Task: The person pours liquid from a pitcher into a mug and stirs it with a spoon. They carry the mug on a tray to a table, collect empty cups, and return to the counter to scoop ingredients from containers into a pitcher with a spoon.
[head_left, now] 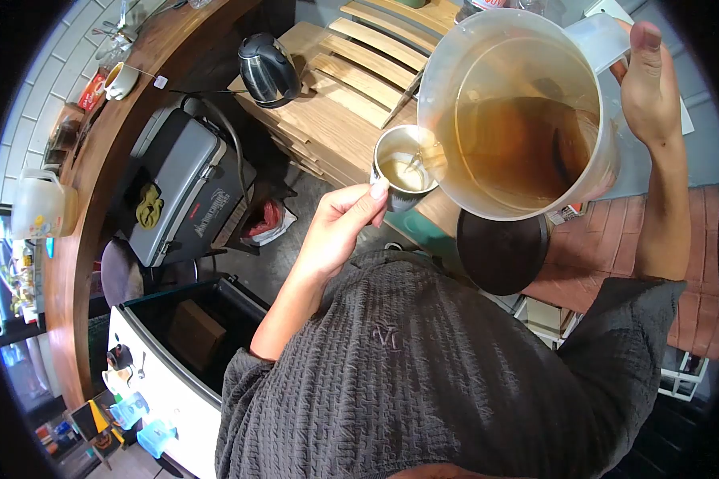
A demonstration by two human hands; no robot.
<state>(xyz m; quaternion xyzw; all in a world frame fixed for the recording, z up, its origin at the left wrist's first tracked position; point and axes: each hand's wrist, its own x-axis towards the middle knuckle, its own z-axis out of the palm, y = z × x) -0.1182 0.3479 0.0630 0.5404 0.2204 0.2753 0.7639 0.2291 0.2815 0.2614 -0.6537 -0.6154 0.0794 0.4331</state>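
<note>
My right hand (651,92) grips the handle of a large translucent plastic pitcher (447,88), which is tilted toward the left. Brown liquid (527,152) lies inside it, and a thin stream runs over its lip. Below that lip, my left hand (347,219) pinches a metal cup (385,148) at its near side. The stream falls into the cup, where some pale liquid shows. Part of the cup's right rim is behind the pitcher's spout.
A black electric kettle (269,70) stands on a wooden counter beside a slatted wooden rack (367,60). A round dark stool seat (502,251) is below the pitcher. To the left are a grey case (172,184), an open black bin (192,319) and a wooden shelf (80,239) holding another pitcher (44,207).
</note>
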